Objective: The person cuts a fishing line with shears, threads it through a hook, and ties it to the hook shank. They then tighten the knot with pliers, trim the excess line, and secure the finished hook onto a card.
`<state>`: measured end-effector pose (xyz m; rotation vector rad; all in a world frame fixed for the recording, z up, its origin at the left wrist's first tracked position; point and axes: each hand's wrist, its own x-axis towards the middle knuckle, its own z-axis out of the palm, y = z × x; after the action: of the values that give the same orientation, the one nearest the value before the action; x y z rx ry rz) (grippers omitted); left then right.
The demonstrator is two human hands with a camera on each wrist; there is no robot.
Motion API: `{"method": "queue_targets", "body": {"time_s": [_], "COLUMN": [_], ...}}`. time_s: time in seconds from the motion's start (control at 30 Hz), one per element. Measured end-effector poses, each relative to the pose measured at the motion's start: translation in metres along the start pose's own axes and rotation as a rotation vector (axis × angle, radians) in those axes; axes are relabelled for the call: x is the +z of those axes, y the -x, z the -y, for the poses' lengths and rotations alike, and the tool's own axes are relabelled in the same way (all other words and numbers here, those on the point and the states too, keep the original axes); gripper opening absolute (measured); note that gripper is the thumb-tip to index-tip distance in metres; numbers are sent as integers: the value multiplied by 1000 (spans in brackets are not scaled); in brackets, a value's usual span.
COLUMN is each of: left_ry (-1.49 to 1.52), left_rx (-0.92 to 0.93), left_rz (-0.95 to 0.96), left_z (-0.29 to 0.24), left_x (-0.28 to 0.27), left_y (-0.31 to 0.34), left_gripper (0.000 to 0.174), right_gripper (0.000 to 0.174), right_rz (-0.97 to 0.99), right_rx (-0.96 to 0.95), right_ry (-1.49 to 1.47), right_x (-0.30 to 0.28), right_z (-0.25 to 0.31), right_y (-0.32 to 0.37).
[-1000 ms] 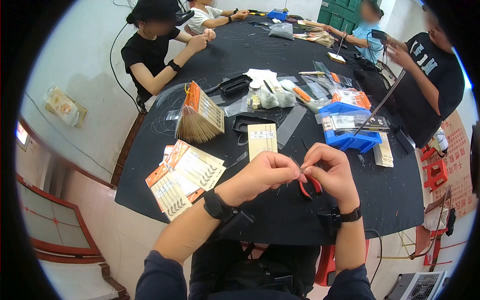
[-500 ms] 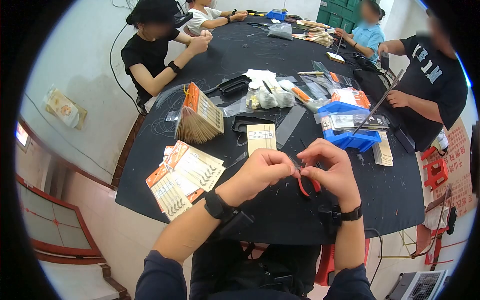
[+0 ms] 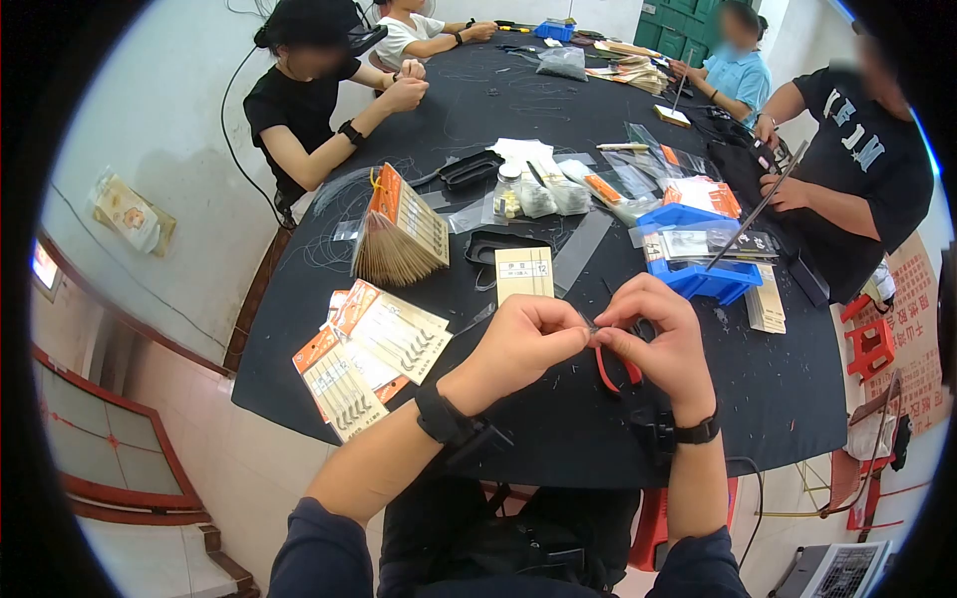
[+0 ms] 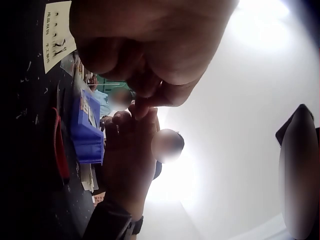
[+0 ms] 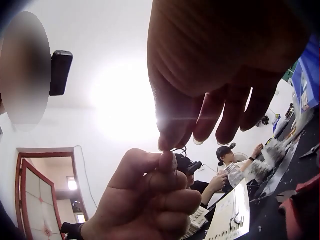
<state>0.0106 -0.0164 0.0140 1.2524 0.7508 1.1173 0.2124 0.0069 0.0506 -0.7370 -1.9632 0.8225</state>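
Both hands meet fingertip to fingertip above the near part of the black table (image 3: 538, 429). My left hand (image 3: 518, 344) pinches a tiny dark fish hook (image 5: 181, 149) between thumb and index finger, its other fingers curled in. From the right, my right hand (image 3: 658, 334) pinches thin fishing line at the same spot with thumb and index finger, the other fingers loosely bent. The line itself is mostly hidden by the fingertips. Red-handled pliers (image 3: 606, 375) lie on the table just beneath the hands. Beyond the left hand is a cream card (image 3: 523, 271).
Cards with hooks (image 3: 399, 339) lie fanned at the left, near a standing fan of cards (image 3: 399, 239). A blue bin (image 3: 703, 285) with packets and a metal rod stands at right. Farther back are a small jar (image 3: 506, 189) and plastic bags (image 3: 568, 194). Other people sit around the table.
My hands stay together, with only small shifts of the fingertips. The person at the right has lowered their hands to the table edge.
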Motion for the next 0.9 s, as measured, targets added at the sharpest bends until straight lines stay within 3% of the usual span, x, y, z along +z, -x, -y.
{"method": "queue_targets", "body": {"time_s": [0.5, 0.77, 0.9], "left_ry": [-284, -14, 124], "left_rx": [65, -36, -112], "left_rz": [-20, 18, 61], "left_z": [-7, -12, -13], "left_x": [1, 1, -1], "left_y": [3, 2, 3], "left_gripper": [14, 13, 12], "right_gripper": [9, 18, 22], "right_rz": [68, 34, 147], "right_rx": [37, 123, 85], "right_ry": [27, -263, -193], "right_x": [5, 2, 0], "right_z": [3, -3, -4], "right_y": [0, 2, 2]}}
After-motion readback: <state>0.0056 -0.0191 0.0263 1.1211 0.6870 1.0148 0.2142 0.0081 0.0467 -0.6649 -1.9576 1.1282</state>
